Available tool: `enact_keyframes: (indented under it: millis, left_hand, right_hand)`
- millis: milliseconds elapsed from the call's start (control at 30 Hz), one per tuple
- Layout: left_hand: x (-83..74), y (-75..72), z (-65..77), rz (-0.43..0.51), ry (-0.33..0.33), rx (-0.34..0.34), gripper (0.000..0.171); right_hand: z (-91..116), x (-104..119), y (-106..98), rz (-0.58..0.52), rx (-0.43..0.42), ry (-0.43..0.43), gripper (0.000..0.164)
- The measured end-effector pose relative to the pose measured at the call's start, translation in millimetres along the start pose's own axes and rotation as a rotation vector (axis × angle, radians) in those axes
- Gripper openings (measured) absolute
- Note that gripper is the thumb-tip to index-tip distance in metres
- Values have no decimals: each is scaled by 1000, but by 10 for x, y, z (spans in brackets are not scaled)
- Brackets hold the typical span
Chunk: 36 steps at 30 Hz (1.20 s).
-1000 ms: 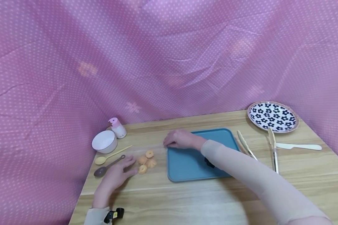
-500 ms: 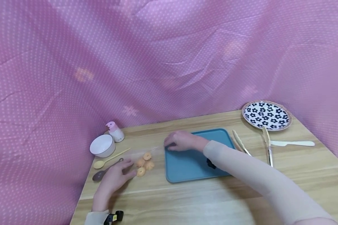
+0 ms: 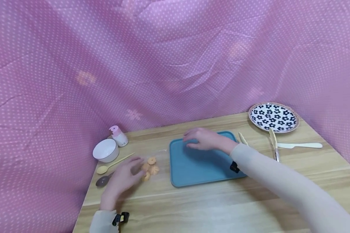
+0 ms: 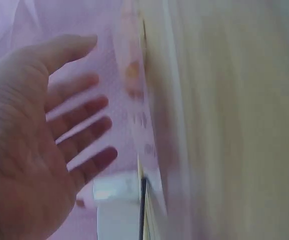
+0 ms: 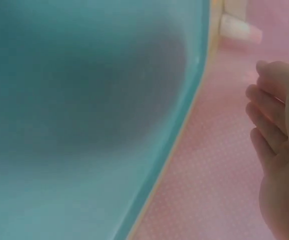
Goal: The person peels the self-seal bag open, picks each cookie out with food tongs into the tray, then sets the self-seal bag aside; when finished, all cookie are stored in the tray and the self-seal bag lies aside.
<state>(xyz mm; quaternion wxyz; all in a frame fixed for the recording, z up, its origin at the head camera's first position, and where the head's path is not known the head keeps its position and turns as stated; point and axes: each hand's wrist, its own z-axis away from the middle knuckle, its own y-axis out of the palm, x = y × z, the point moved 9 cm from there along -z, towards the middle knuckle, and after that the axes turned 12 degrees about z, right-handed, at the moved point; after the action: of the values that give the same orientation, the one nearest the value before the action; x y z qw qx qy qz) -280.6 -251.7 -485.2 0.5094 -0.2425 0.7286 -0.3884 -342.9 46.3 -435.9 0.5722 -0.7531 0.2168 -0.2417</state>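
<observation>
Several small golden cookies (image 3: 154,170) lie together at the tray's left, with what looks like a clear plastic bag (image 3: 163,158) around or under them. My left hand (image 3: 123,176) is just left of the cookies, its thumb overlapping one of them in the head view. In the left wrist view the fingers of this left hand (image 4: 29,125) are spread and hold nothing. Over the far part of the blue tray (image 3: 189,174) is my right hand (image 3: 202,139). The right wrist view shows this right hand (image 5: 279,125) with loosely bent fingers, holding nothing, apart from the tray surface.
A white bowl (image 3: 106,150), a pink-topped pump bottle (image 3: 119,137), a yellow spoon (image 3: 102,169) and a dark spoon (image 3: 102,181) stand or lie at the left. At the right are a flower-patterned plate (image 3: 274,117), tongs (image 3: 273,137) and a white knife (image 3: 304,145).
My right hand has left the tray's left edge and moved right, over the tray. The left hand has shifted slightly right over the cookies' edge. The head view has turned a little.
</observation>
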Motion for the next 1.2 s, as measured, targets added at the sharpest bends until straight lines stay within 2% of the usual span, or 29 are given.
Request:
enact_keyframes:
  millis: [67, 167, 300, 367, 433, 567, 700, 833, 933, 1033, 1100, 1200]
  left_hand:
    - [-68, 94, -72, 34, 45, 50, 53]
    - [-92, 212, -150, 48, 51, 108, 49]
    - [-24, 256, -195, 39, -25, 129, 40]
    - [-3, 249, -194, 44, -56, 126, 35]
    - [-2, 233, -188, 50, -74, 115, 31]
    - [-19, 190, -175, 68, -74, 80, 26]
    - [-30, 171, -187, 67, -67, 59, 27]
    - [-16, 162, -186, 63, -72, 54, 26]
    - [0, 156, -192, 66, -82, 50, 25]
    - [8, 137, -200, 64, -86, 31, 25]
    - [9, 122, -203, 61, -84, 16, 25]
    - [13, 103, -196, 52, -83, 2, 25]
  right_hand:
    - [74, -44, -29, 12, -17, 7, 30]
    - [150, -84, -25, 35, -26, 9, 30]
    - [230, -134, -28, 56, -25, 55, 31]
    - [310, -187, -73, 83, -38, 116, 33]
    - [439, -269, -162, 107, -53, 214, 39]
    - [894, -524, -367, 160, -104, 501, 66]
    - [1527, -740, -502, 211, -154, 778, 102]
    - [2067, -830, -527, 213, -189, 941, 133]
    - [2383, -869, -470, 174, -186, 1029, 146]
    - [2636, -893, -406, 156, -160, 1097, 150]
    - [2775, -894, -366, 150, -132, 1142, 141]
    - [2919, -870, -297, 131, -86, 1184, 118]
